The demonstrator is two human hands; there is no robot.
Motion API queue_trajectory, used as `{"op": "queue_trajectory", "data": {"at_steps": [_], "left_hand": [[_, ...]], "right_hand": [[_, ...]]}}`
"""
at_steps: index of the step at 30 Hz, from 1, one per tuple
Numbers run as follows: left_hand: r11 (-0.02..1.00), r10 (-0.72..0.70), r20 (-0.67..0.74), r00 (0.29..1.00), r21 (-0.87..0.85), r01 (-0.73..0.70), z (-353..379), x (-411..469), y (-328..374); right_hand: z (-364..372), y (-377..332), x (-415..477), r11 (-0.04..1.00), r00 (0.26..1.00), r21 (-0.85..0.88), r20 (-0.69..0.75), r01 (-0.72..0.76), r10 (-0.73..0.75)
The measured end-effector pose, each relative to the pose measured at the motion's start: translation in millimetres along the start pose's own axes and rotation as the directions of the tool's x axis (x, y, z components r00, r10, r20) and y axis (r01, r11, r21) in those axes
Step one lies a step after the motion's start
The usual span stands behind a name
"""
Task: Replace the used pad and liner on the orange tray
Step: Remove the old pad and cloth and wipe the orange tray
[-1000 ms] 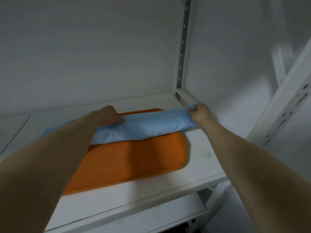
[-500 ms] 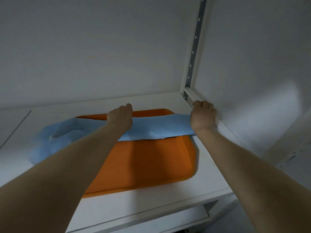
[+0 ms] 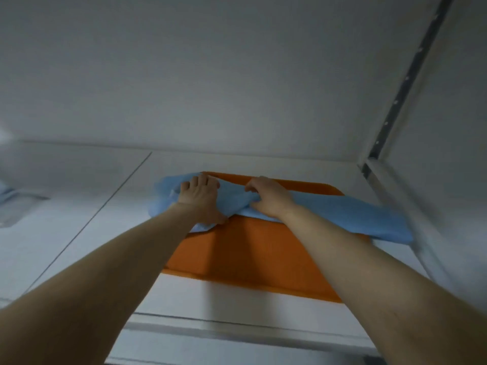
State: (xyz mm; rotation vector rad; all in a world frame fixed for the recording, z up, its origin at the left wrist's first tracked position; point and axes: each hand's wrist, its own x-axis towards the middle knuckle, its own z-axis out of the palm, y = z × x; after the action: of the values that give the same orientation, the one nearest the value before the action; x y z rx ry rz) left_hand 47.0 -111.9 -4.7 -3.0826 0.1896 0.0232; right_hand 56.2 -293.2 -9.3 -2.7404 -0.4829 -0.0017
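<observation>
An orange tray [image 3: 245, 256] lies on a white shelf [image 3: 79, 233]. A light blue pad [image 3: 350, 217], folded into a long strip, stretches across the tray's far half. Its right end hangs over the tray's right rim. My left hand [image 3: 200, 200] covers the pad's left end, fingers over the far edge and thumb tucked at the near fold. My right hand [image 3: 268, 200] sits close beside it near the pad's middle, fingers curled into a bunched fold. The tray's near half shows bare orange.
A white metal upright [image 3: 403, 83] with holes stands at the back right corner beside a side wall. A dark seam [image 3: 105, 204] runs across the shelf left of the tray. A blurred clear and blue packet [image 3: 15, 204] lies at the far left.
My right hand has left the pad's right end and moved left to its middle, next to my left hand. The pad's right end now lies loose. The view has swung left.
</observation>
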Motion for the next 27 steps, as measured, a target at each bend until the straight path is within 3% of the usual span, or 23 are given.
{"op": "queue_trajectory", "data": {"at_steps": [7,9,12,14,17,21,23,25,27], "left_hand": [[0.990,0.103,0.090,0.991,0.083,-0.111,4.8,-16.9,-30.6],[0.989,0.118,0.163,0.980,0.072,-0.131,6.2,-16.9,-39.7],[0.985,0.138,0.251,0.958,0.064,-0.158,2.2,-15.0,-53.8],[0.985,0.171,0.189,0.967,-0.004,-0.173,-3.7,-13.3,-62.1],[0.948,0.096,0.027,0.995,-0.307,-0.083,-18.7,-9.4,-77.9],[0.748,-0.143,-0.013,0.990,-0.656,0.099,-31.9,1.4,-110.5],[0.555,-0.247,0.026,0.969,-0.816,0.163,-26.9,7.1,-126.3],[0.373,-0.282,0.079,0.956,-0.909,0.185,-19.0,12.3,-136.7],[0.304,-0.291,0.095,0.952,-0.934,0.186,-11.9,16.5,-140.5]], "right_hand": [[21.1,-38.3,23.0,0.938,0.981,-0.289,0.072,0.192,-0.179],[21.1,-41.8,30.6,0.974,0.990,-0.184,0.069,0.133,-0.122],[11.8,-44.5,42.8,0.990,0.998,0.124,0.010,-0.066,0.065],[5.5,-44.9,51.0,0.969,0.991,0.213,-0.023,-0.126,0.134],[1.6,-47.4,58.6,0.960,0.981,0.221,-0.053,-0.171,0.187],[2.5,-49.0,66.6,0.944,0.963,0.238,-0.093,-0.227,0.255],[2.9,-49.5,71.1,0.932,0.946,0.251,-0.130,-0.260,0.298],[3.8,-49.9,75.6,0.933,0.935,0.225,-0.152,-0.282,0.319],[5.7,-50.4,78.9,0.940,0.935,0.163,-0.147,-0.299,0.322]]}}
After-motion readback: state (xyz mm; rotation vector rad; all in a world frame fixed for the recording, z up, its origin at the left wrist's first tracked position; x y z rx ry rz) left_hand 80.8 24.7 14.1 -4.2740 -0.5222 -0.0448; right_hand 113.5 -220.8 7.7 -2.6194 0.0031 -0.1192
